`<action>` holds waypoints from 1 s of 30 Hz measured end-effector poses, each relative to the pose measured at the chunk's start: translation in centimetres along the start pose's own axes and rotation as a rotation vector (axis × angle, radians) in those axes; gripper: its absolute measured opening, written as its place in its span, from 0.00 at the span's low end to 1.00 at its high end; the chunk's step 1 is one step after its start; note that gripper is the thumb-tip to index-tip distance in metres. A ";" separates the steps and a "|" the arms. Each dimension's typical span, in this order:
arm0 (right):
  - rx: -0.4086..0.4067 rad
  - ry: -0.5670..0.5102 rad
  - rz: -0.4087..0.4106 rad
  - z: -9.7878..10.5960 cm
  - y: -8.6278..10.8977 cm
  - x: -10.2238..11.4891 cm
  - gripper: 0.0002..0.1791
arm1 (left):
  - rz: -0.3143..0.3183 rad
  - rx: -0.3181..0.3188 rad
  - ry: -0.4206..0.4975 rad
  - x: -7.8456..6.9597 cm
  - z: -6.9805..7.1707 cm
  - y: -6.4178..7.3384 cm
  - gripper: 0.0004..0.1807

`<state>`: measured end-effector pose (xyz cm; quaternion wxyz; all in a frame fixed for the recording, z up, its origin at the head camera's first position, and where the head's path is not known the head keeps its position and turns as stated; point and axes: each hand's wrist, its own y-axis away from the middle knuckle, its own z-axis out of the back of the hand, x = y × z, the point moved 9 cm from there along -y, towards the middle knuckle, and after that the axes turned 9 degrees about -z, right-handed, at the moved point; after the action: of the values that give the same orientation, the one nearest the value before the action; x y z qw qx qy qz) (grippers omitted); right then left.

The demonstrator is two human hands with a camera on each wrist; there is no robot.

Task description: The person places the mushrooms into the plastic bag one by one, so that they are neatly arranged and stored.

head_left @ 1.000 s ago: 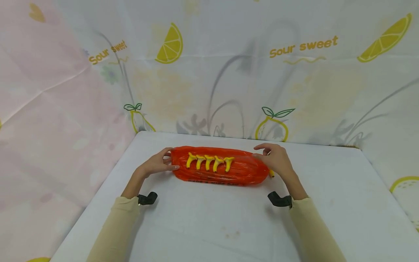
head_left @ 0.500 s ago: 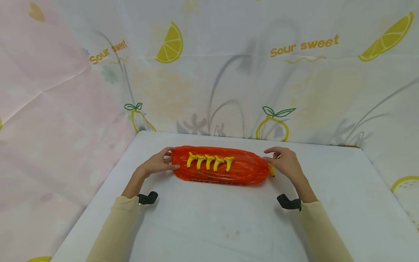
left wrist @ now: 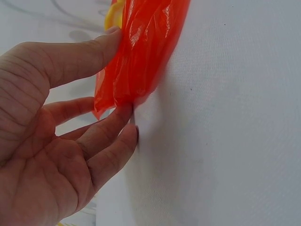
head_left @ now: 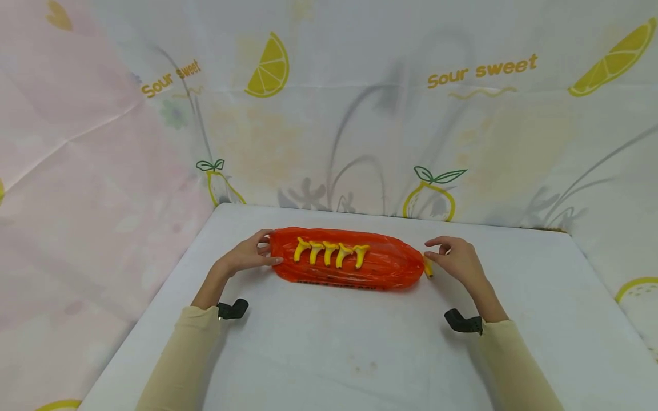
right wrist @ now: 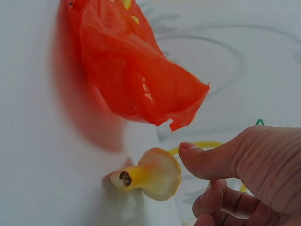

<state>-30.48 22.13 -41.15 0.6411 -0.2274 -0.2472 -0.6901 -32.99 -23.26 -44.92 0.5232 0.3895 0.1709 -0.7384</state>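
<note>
A long red plastic bag (head_left: 380, 268), puffed up with dark print along its front edge, lies across the white table. Several yellow trumpet-shaped mushrooms (head_left: 330, 254) sit in a row on top of it. At the bag's left end, my left hand (head_left: 245, 254) holds it, thumb over the front side and fingers at the back and underneath. One more yellow mushroom (right wrist: 157, 174) with a dark stem end stands on the table just past the bag's right end. Beside it is my right hand (head_left: 457, 260), fingers loosely bent, holding nothing; the thumb is apart from the mushroom in the right wrist view.
The white table (head_left: 319, 348) extends in front of the bag and to both sides. Behind it hangs a pale cloth (head_left: 319, 131) printed with lemons and lettering. Dark wrist cameras (head_left: 233, 309) are worn on both wrists.
My right hand has moved right, from over the bag's right end to beside the lone mushroom, uncovering that end. My left hand and the row of mushrooms stay where they were.
</note>
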 end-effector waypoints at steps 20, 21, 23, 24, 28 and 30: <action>0.039 0.073 -0.002 0.1 0.3 -1.3 0.10 | -0.001 -0.001 -0.004 -0.1 -0.2 0.1 0.48; 0.046 0.077 -0.008 0.0 0.3 -1.4 0.10 | -0.002 -0.001 -0.003 -0.1 -0.2 0.1 0.48; 0.059 0.085 -0.020 -0.2 0.2 -1.7 0.11 | -0.001 -0.001 -0.003 -0.1 -0.2 0.1 0.48; 0.062 0.088 -0.025 -0.3 0.2 -1.8 0.11 | -0.001 -0.001 -0.002 -0.1 -0.2 0.1 0.48; 0.057 0.092 -0.020 -0.2 0.3 -1.9 0.11 | -0.002 -0.002 0.000 -0.1 -0.2 0.1 0.48; 0.047 0.092 -0.017 0.0 0.3 -1.9 0.11 | -0.004 -0.003 0.001 -0.1 -0.1 0.1 0.48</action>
<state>-30.00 23.59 -42.31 0.6511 -0.1783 -0.2357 -0.6991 -32.86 -23.12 -44.91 0.5224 0.3887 0.1730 -0.7389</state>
